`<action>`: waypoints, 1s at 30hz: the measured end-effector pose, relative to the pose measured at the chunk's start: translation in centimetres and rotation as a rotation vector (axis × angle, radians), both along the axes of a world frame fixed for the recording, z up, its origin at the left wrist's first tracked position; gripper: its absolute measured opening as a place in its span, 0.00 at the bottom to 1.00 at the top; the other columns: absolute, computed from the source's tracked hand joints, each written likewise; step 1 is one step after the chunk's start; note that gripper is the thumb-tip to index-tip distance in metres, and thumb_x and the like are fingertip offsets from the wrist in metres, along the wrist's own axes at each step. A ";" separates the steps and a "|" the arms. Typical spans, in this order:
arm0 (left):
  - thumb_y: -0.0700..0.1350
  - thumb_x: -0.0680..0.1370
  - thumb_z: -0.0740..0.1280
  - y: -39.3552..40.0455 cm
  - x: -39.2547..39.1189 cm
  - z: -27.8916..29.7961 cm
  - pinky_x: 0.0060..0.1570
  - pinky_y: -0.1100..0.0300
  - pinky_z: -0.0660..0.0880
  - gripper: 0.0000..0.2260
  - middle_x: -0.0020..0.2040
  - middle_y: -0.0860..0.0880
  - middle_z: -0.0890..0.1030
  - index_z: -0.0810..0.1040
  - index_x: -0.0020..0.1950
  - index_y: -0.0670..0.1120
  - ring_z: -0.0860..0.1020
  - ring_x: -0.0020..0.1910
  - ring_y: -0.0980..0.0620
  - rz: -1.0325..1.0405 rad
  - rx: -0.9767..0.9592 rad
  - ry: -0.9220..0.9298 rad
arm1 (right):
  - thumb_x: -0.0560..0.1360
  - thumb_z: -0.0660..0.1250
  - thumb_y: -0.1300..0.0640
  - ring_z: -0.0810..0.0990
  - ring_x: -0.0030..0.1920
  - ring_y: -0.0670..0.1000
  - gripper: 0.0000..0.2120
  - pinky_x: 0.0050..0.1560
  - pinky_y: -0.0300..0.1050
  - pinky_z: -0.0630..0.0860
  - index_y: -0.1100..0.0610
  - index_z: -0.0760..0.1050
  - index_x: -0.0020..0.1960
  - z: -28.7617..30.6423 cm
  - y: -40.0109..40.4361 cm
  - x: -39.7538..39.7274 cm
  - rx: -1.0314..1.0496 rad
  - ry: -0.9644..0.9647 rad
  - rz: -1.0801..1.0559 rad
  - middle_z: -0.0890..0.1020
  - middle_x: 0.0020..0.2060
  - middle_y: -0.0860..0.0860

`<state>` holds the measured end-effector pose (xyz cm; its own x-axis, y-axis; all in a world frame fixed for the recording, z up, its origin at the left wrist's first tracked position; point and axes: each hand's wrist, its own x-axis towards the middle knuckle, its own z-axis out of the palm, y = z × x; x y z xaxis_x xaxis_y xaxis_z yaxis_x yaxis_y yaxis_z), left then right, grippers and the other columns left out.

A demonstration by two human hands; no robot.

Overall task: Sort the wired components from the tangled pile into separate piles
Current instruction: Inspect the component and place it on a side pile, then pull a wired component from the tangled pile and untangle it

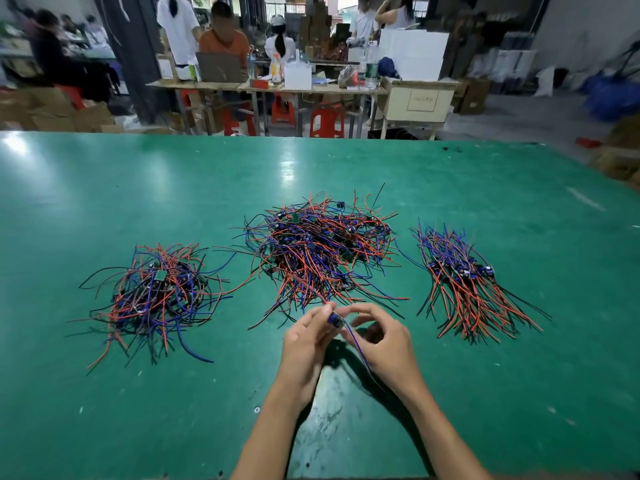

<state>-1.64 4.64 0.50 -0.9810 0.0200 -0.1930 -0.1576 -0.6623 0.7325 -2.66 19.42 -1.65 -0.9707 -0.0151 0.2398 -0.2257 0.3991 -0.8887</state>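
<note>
1. Holding one component (335, 319) up over the near middle of the counter (104, 188), both hands met just in front of the tangled pile (318, 247).
2. That component lay between the fingertips, its small blue body at the top and its blue wire trailing down and toward the near right, across the right palm; so its long axis ran from far left to near right.
3. From the hands, the tangled pile lay straight ahead on the far side, its nearest wire ends almost touching the fingers.
4. A tidy pile (464, 278), with wires combed roughly parallel, lay to the right and slightly farther off, while a loose pile (159, 292) lay to the left at about the same depth.
5. My judgement was that the coming move turned on which side pile this piece belonged to; the right hand (384, 344) was nearer the tidy pile, the left hand (304, 348) nearer the loose one.
6. The left hand's fingers were curled and pinched the blue body.
7. The right hand's fingers were curled loosely, fingertips touching the body or wire; how firmly it gripped could not be told.
</note>
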 end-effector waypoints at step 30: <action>0.41 0.73 0.77 0.6 2.0 -0.3 0.49 0.58 0.80 0.07 0.47 0.42 0.87 0.86 0.50 0.42 0.85 0.46 0.48 -0.039 -0.478 0.221 | 0.73 0.74 0.47 0.84 0.45 0.46 0.13 0.42 0.31 0.75 0.49 0.86 0.56 0.8 2.6 -0.1 -0.679 -0.236 0.094 0.88 0.48 0.55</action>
<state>0.31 5.28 0.23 -0.9996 0.0176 0.0218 0.0168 -0.2425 0.9700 -2.72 22.06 -0.81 -0.9997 -0.0233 0.0104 -0.0037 -0.2694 -0.9630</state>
